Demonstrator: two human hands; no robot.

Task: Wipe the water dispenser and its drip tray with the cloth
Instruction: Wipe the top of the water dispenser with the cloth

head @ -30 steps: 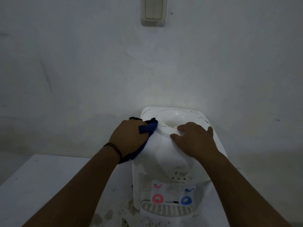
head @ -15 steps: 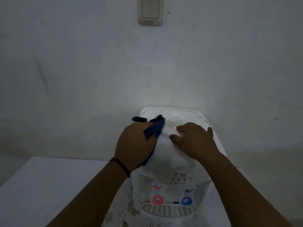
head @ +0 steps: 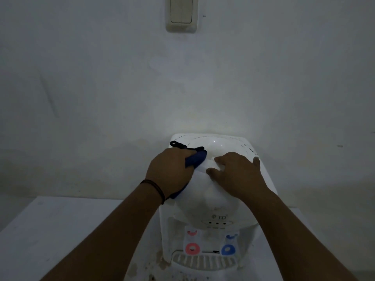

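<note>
L hand (head: 169, 173) w/ cloth (head: 195, 159) on dispenser (head: 211, 201) top

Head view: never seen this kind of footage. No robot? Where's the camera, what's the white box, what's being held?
There is no robot here: a person wears one wide-angle camera on the head, looking forward and down, so both forearms reach in from the bottom of the picture. The white box is a tabletop water dispenser standing on a white table against a wall, with a light switch above it. On its front are a red tap, a blue tap and a slotted drip tray below them. The left hand grips a blue cloth against the dispenser's top. The right hand rests flat on the top and holds nothing.
</note>
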